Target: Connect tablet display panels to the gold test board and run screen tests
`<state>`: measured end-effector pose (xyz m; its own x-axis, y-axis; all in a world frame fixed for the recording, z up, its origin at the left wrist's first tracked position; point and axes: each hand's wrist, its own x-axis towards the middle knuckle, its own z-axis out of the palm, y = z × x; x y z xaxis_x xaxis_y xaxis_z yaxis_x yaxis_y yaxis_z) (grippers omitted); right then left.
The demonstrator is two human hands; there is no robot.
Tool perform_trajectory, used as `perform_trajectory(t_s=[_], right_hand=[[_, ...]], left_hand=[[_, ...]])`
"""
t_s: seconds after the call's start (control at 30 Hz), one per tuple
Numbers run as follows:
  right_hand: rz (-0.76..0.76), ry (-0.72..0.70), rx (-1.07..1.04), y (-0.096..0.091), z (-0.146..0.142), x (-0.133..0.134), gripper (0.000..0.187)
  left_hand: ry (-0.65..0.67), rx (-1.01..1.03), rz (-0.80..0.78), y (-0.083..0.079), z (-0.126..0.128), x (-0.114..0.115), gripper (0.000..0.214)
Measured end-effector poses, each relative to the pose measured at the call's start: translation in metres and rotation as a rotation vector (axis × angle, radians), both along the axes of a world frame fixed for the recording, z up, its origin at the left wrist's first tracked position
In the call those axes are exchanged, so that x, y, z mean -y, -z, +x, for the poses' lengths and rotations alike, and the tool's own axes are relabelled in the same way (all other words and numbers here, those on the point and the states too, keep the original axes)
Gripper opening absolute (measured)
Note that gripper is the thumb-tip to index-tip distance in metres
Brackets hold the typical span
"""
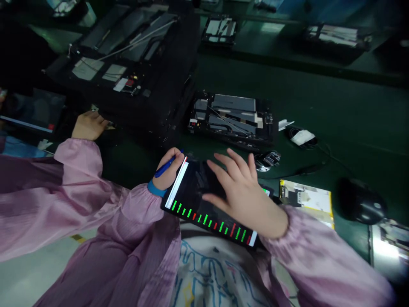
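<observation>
A black tablet (191, 194) lies tilted at the near edge of the green bench, its screen lit with a row of green and red bars. My left hand (168, 170) grips the tablet's left end and also holds a blue pen (164, 167) between its fingers; a blue band sits on that wrist. My right hand (241, 189) rests flat on the screen with its fingers spread, holding nothing. Both my sleeves are pink.
Another person's hand (87, 125) in a pink sleeve reaches to a stack of black trays (128, 72) at the left. Behind the tablet lie an opened tablet chassis (231, 117), a small connector (268, 159) and a white cabled part (302, 136). A yellow-edged board (306, 198) and black mouse (362, 204) sit right.
</observation>
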<state>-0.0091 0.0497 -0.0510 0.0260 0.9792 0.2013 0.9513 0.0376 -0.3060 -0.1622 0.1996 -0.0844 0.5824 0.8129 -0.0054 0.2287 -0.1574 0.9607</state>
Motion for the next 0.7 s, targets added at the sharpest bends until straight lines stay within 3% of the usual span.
perform_trajectory(t_s=[0.13,0.27,0.53,0.7], right_hand=[[-0.013,0.014,-0.057,0.001,0.008,-0.057,0.030],[0.034,-0.081,-0.064,0.000,0.000,-0.088,0.020],[0.018,-0.136,-0.076,0.004,0.001,-0.090,0.019],[0.089,-0.127,-0.119,-0.006,0.002,-0.082,0.014]], left_hand=[[-0.002,0.018,0.036,0.001,-0.002,-0.001,0.034],[0.004,0.008,0.066,0.004,-0.004,-0.001,0.040],[0.005,0.043,0.049,0.008,-0.001,-0.002,0.055],[-0.009,0.035,0.040,0.007,0.000,-0.003,0.057]])
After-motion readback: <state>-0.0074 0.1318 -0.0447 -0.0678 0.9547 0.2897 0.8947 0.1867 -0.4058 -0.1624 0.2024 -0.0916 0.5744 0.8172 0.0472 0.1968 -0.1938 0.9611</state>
